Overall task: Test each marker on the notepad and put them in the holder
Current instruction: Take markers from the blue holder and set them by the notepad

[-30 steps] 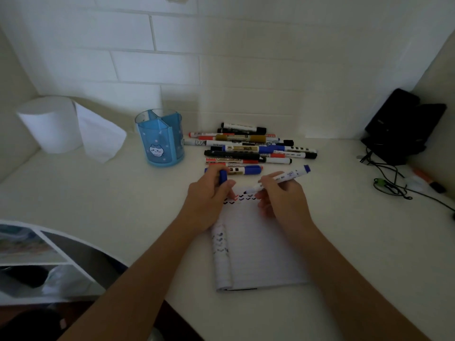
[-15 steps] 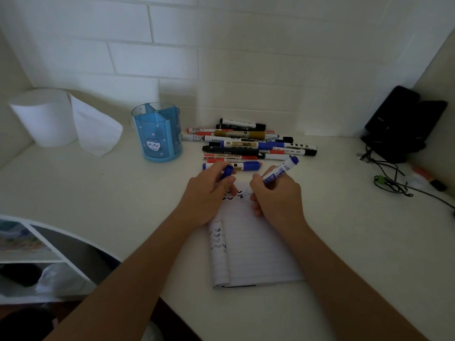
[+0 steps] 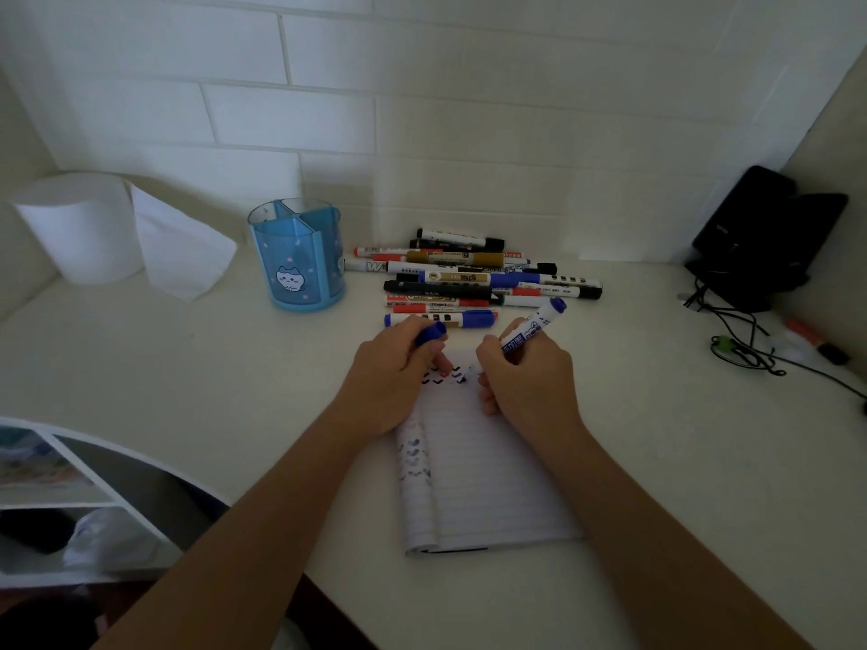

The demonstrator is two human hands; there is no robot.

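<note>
Nearest on the desk lies the notepad, its lined page open and its used leaves curled over on the left. At its far end the left hand rests on the paper and grips a blue cap in curled fingers. The right hand pinches a blue marker with the tip down on the page, beside a row of small tick marks. The left fingertips sit right beside those ticks, so wet ink could smear if that hand slides. The cap could also slip free, since the same hand is steadying the pad. Just beyond the hands is the pile of markers, stacked loosely; a careless reach for the next one could send some rolling. Further left stands the blue holder, well apart from the hands, with no marker showing above its rim. It looks light, so a marker dropped in hard might tip it.
</note>
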